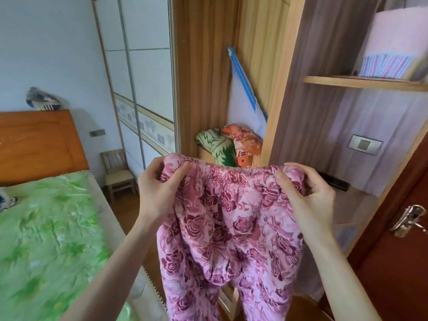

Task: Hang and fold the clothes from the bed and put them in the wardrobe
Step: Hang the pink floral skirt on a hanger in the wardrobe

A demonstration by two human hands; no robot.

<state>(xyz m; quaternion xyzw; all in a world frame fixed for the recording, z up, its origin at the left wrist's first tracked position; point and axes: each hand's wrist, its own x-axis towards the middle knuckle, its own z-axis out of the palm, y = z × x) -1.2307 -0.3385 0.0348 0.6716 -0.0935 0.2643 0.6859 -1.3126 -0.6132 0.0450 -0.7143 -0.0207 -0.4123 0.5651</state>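
Observation:
Pink trousers with a dark rose print hang in front of me, waistband up, legs falling out of view at the bottom. My left hand grips the left end of the elastic waistband. My right hand grips the right end. The open wardrobe stands straight behind the trousers, with wooden walls. The bed with a green cover lies at the left.
Two patterned cushions and a blue-edged white board sit in the wardrobe's open bay. A shelf at the right carries a folded pink cloth. A small wooden chair stands by the sliding door. A brown door with a metal handle is at the right.

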